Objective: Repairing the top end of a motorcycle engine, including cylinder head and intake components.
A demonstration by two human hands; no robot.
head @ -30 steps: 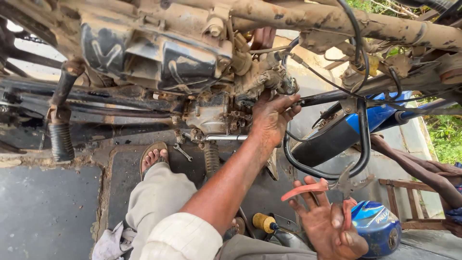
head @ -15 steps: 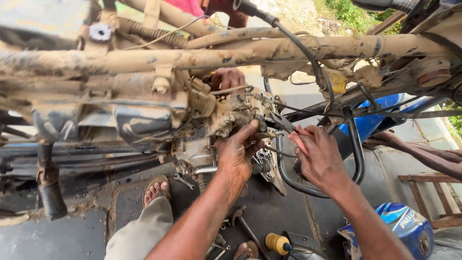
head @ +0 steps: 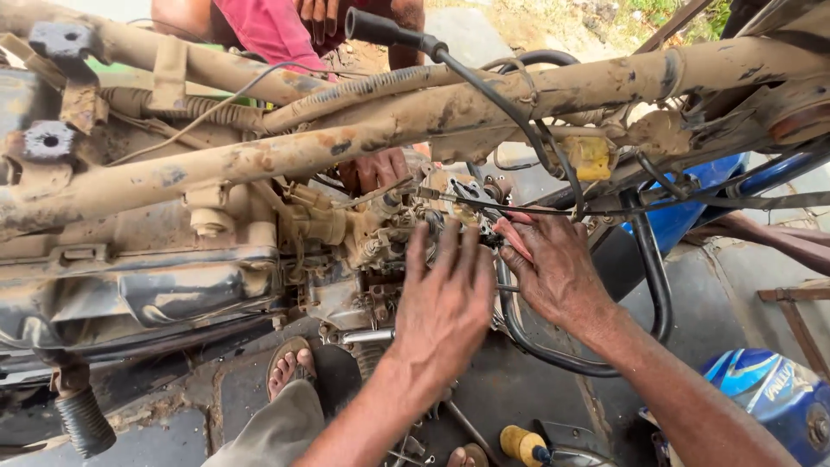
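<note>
Pressing spread fingers [head: 450,251] of both hands against the muddy engine [head: 380,238].

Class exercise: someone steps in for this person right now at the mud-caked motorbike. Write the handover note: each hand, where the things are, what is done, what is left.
Left hand: open, fingers spread flat against the grimy metal engine block under the muddy tubular frame.
Right hand: fingertips pinching at the small part by the thin black cable; whether it grips anything cannot be told.
A second person's hand reaches in from behind the frame.
A yellow-handled screwdriver lies on the ground below, and a blue helmet to the right.
Done: frame stripped, engine exposed.
Left: the part is still on the engine.
</note>
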